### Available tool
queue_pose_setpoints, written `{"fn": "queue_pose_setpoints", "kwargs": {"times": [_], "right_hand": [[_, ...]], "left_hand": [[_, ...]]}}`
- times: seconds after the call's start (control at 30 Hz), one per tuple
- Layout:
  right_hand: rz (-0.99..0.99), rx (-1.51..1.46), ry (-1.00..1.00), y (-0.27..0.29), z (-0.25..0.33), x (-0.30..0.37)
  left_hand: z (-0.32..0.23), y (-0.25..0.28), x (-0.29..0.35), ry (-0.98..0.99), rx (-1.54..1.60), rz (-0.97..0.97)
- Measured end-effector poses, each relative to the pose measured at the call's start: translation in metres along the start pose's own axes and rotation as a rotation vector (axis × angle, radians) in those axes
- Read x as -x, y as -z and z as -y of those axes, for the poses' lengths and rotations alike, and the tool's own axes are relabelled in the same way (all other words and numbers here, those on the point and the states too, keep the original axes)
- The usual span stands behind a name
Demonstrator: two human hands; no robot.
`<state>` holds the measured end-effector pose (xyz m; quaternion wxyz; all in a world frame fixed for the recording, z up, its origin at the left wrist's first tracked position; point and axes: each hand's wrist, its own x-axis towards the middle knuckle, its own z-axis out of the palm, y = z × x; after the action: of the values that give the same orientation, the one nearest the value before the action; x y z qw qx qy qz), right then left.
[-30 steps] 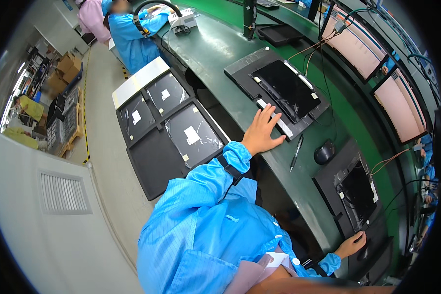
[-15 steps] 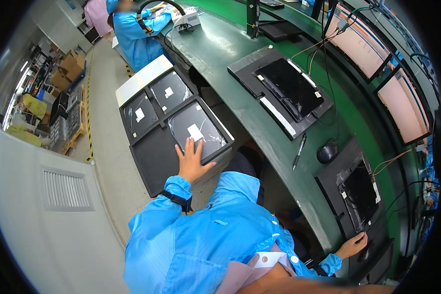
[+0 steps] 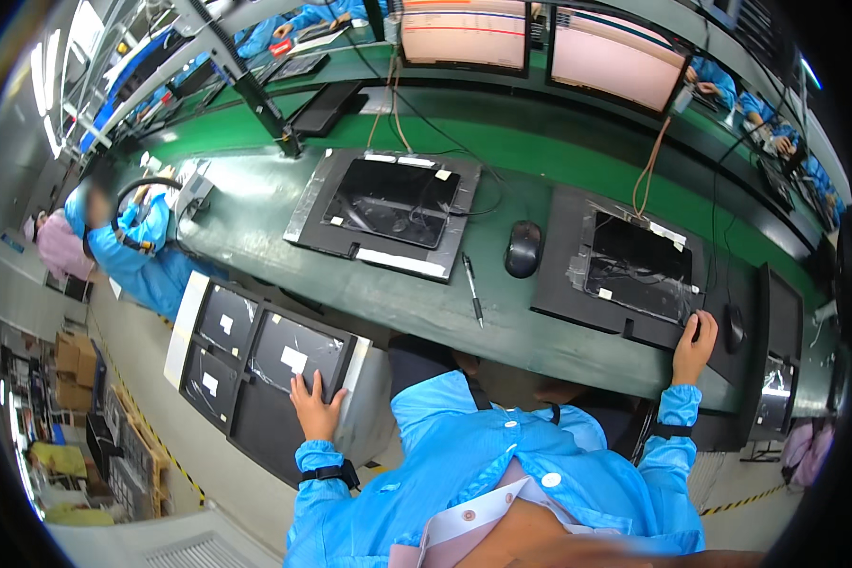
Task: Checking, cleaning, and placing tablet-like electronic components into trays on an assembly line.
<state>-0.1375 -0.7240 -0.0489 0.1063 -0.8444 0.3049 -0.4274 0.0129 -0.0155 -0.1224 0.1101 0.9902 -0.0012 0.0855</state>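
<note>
My left hand [image 3: 317, 409] is spread open over a black divided tray [image 3: 263, 431], its fingertips at the lower edge of a film-covered dark panel [image 3: 298, 355] with a white label. Similar panels lie in the tray's other compartments, and one compartment shows bare black. On the bench at right, my right hand [image 3: 694, 350] has its fingers bent together at the lower right corner of a black display panel [image 3: 639, 267], which lies on a dark fixture board [image 3: 563, 293]. The fingertips' underside is hidden. Another display panel [image 3: 395, 201] rests on a second fixture [image 3: 303, 213] further left.
Between the fixtures lie a black mouse [image 3: 523, 249] and a pen [image 3: 472, 292]. Cables hang from two monitors [image 3: 617, 59] behind the green bench [image 3: 379, 295]. A second mouse [image 3: 735, 327] and another tray [image 3: 774, 350] are at right. A co-worker in blue [image 3: 137, 256] sits far left.
The view has swung right, toward the bench and monitors. My left hand stays spread at the tray's panel, and my right hand stays at the right display panel's corner.
</note>
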Motion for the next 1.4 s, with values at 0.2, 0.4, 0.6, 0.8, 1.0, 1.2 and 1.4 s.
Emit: {"fn": "queue_pose_setpoints", "kwargs": {"times": [0.2,0.4,0.6,0.8,1.0,1.2,1.4], "right_hand": [[-0.030,-0.005,-0.005,0.001,0.003,0.001],[-0.082,0.025,0.018,0.003,0.014,-0.001],[-0.084,0.030,0.127,0.021,0.082,0.033],[0.029,-0.033,0.157,0.019,0.128,0.107],[0.033,-0.035,0.184,0.022,0.119,0.124],[-0.134,0.039,-0.137,0.065,0.091,0.139],[-0.615,0.249,-0.966,0.091,-0.045,0.201]], "left_hand": [[-0.017,0.002,-0.019,0.129,-0.120,0.029],[-0.138,0.015,-0.085,-0.248,0.315,-0.317],[-0.262,0.038,-0.143,-0.705,0.426,-0.283],[-0.285,-0.001,-0.145,-0.858,0.325,-0.174],[-0.285,-0.007,-0.150,-0.863,0.351,-0.132],[-0.281,-0.005,-0.147,-0.837,0.343,-0.156],[-0.275,-0.007,-0.148,-0.827,0.355,-0.145]]}}
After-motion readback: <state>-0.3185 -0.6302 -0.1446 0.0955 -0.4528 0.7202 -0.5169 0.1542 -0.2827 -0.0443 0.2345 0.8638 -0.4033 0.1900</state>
